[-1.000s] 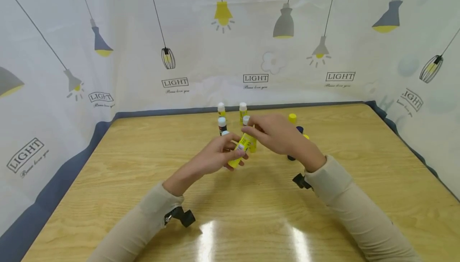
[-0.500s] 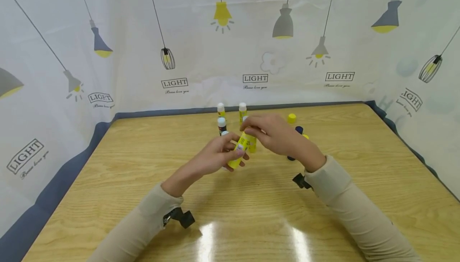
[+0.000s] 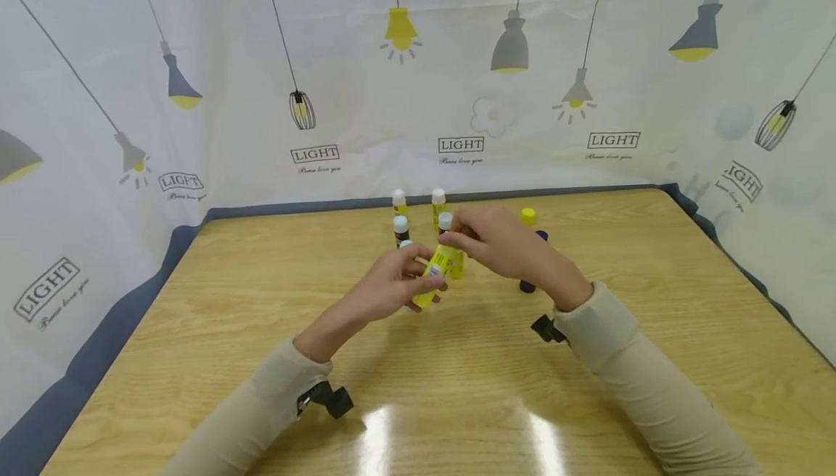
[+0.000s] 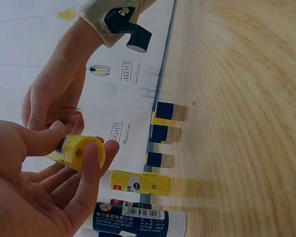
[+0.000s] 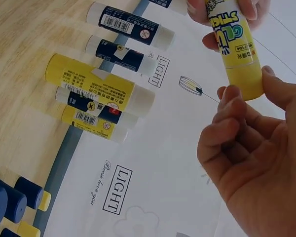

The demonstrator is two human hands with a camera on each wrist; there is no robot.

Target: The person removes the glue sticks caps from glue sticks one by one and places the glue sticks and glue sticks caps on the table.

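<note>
A yellow glue stick [image 3: 431,276] is held tilted above the table between the two hands. The left hand [image 3: 388,284] grips its body, and the round hole in its base [image 4: 79,152] faces the left wrist camera. At the upper end, the right hand [image 3: 499,244] pinches the plain yellow cap [image 5: 246,84] between thumb and fingertips. Printed lettering shows on the barrel in the right wrist view. Just behind the hands stands another yellow glue stick [image 4: 140,182], partly hidden in the head view.
White-topped glue sticks, yellow [image 5: 96,84] and dark blue [image 5: 128,23], stand upright in two rows behind the hands. To the right are loose caps, yellow [image 3: 528,216] and dark blue [image 3: 527,286], partly behind the right hand. A printed curtain [image 3: 366,99] borders the wooden table [image 3: 457,389].
The right hand's fingers have shifted slightly around the cap end of the glue stick. The left hand keeps its grip in nearly the same place. The head view has tilted slightly.
</note>
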